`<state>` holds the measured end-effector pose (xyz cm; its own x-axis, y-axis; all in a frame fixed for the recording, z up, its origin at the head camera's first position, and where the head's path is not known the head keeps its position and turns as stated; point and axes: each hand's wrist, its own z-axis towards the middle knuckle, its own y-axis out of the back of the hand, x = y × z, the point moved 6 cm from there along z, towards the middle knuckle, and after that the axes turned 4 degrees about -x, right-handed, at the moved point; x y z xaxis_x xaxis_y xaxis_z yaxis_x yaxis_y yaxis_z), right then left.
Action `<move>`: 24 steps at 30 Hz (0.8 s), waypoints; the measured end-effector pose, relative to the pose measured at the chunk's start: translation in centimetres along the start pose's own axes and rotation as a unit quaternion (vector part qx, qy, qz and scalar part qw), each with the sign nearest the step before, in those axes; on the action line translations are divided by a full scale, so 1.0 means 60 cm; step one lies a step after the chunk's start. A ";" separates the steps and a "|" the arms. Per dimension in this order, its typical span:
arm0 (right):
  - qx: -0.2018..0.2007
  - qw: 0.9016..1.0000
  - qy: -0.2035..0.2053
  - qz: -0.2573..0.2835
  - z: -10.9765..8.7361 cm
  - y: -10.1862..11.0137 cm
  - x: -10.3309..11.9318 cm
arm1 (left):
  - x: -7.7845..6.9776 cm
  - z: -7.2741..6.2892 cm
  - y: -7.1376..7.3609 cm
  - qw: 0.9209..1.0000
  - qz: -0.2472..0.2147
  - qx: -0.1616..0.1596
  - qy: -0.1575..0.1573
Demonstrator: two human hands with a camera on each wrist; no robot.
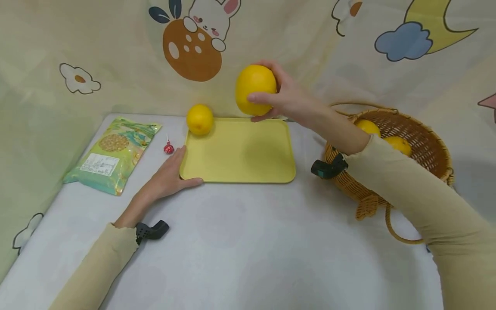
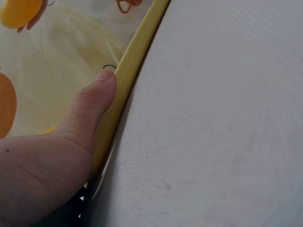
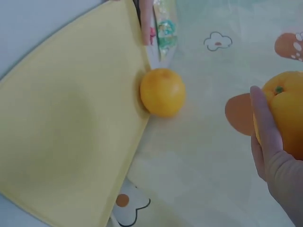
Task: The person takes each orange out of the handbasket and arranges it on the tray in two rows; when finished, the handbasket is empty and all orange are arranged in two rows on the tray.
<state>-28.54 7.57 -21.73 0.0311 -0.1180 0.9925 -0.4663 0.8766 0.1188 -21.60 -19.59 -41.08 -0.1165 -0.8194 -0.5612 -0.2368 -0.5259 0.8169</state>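
Note:
Above the back right of the yellow tray [image 1: 240, 159], my right hand [image 1: 288, 97] grips an orange [image 1: 253, 88] with thumb and fingers round it. In the right wrist view the green stem end of this orange [image 3: 289, 111] faces the camera. A second orange [image 1: 199, 119] sits at the tray's back left corner. My left hand [image 1: 168, 174] touches the front left corner of the tray, its thumb stretched along the front edge and its fingers along the left side. The left wrist view has the straight thumb of that hand [image 2: 87, 111] against the tray rim [image 2: 130, 71].
A wicker basket [image 1: 422, 137] with oranges [image 1: 399, 145] in it stands on the right, partly behind my right arm. To the left lie a green snack bag [image 1: 116, 155] and a red-wrapped lollipop [image 1: 168, 148]. A printed cloth [image 1: 116, 51] hangs behind the table.

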 end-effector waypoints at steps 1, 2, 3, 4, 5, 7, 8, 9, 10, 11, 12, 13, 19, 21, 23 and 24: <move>0.004 1.000 0.003 0.000 0.005 -0.003 -0.003 | -0.001 0.000 0.000 1.000 -0.001 -0.001 -0.002; 0.010 1.000 0.007 0.001 0.011 -0.007 -0.007 | 0.000 0.000 -0.001 1.000 -0.001 -0.002 -0.004; 0.016 1.000 0.010 0.001 0.015 -0.010 -0.010 | -0.001 0.000 -0.001 1.000 -0.002 -0.003 -0.005; 0.022 1.000 0.013 0.002 0.020 -0.014 -0.012 | -0.001 0.000 -0.001 1.000 -0.002 -0.003 -0.006; 0.027 1.000 0.014 0.002 0.024 -0.018 -0.015 | -0.001 0.000 -0.001 1.000 -0.002 -0.004 -0.006; 0.033 0.999 0.015 0.008 0.032 -0.025 -0.021 | 0.000 0.000 -0.001 1.000 -0.002 -0.005 -0.007; 0.033 0.999 0.014 0.014 0.036 -0.029 -0.024 | -0.001 0.000 -0.001 1.000 -0.002 -0.006 -0.009; 0.032 0.999 0.012 0.019 0.040 -0.032 -0.027 | -0.001 0.001 -0.001 1.000 -0.002 -0.007 -0.011; 0.028 0.999 0.010 0.024 0.045 -0.035 -0.030 | -0.001 0.001 0.000 1.000 -0.003 -0.009 -0.012; 0.024 0.999 0.007 0.027 0.049 -0.038 -0.033 | -0.001 0.001 0.001 1.000 -0.003 -0.011 -0.014; 0.021 0.999 0.001 0.032 0.053 -0.041 -0.037 | -0.001 0.001 0.001 1.000 -0.003 -0.011 -0.015; 0.017 0.999 -0.006 0.036 0.056 -0.044 -0.040 | -0.001 0.000 0.001 1.000 -0.002 -0.011 -0.015; -0.010 0.997 -0.039 0.068 0.070 -0.056 -0.057 | 0.000 -0.001 0.000 1.000 0.001 -0.005 -0.007; -0.016 0.996 -0.038 0.080 0.074 -0.058 -0.058 | -0.001 -0.001 0.001 1.000 -0.004 -0.006 -0.008; -0.019 0.995 -0.034 0.088 0.078 -0.060 -0.059 | -0.001 0.000 0.001 1.000 -0.006 -0.007 -0.009; -0.019 0.995 -0.031 0.090 0.080 -0.061 -0.059 | -0.001 0.000 0.000 1.000 -0.006 -0.008 -0.010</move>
<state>-31.16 2.56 -25.82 -0.1040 0.0148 0.9945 -0.4251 0.9033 -0.0579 -21.62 -19.56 -41.06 -0.1326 -0.8079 -0.5742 -0.2233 -0.5400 0.8115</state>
